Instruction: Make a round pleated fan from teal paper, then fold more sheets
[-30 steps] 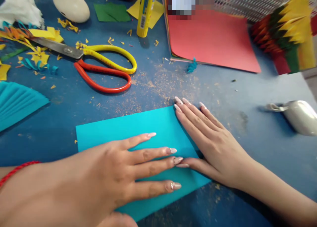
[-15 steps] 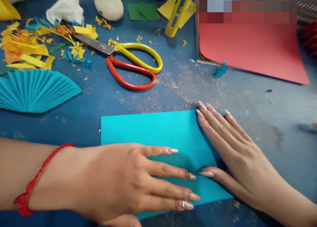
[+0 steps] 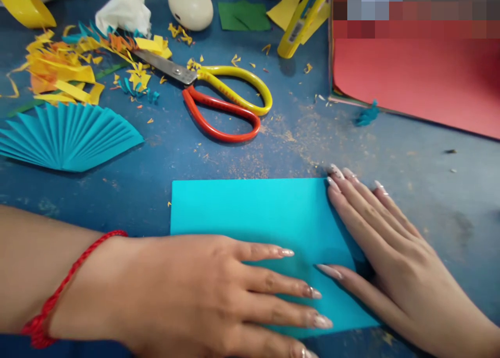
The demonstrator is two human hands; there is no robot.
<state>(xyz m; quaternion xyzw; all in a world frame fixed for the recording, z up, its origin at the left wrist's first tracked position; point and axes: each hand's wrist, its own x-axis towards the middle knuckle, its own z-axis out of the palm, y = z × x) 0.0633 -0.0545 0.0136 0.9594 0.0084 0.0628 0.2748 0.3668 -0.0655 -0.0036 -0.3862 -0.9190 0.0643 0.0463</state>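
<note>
- Turquoise sheet (image 3: 250,207) lies flat on the blue desk (image 3: 410,175) in front of the person, with its near part under both hands.
- The left hand (image 3: 187,290) is spread palm down and grips nothing. A second ago its fingertips met the right thumb; now a small gap separates them.
- The right hand (image 3: 390,259) stays flat and open along the sheet's right edge, with its fingertips at the far corner and its thumb on the paper.
- The sheet has kept its shape, so the pressing reads as smoothing, not lifting.
- The scissors (image 3: 222,97) and the pleated fan (image 3: 70,139) lie well apart and untouched.
</note>
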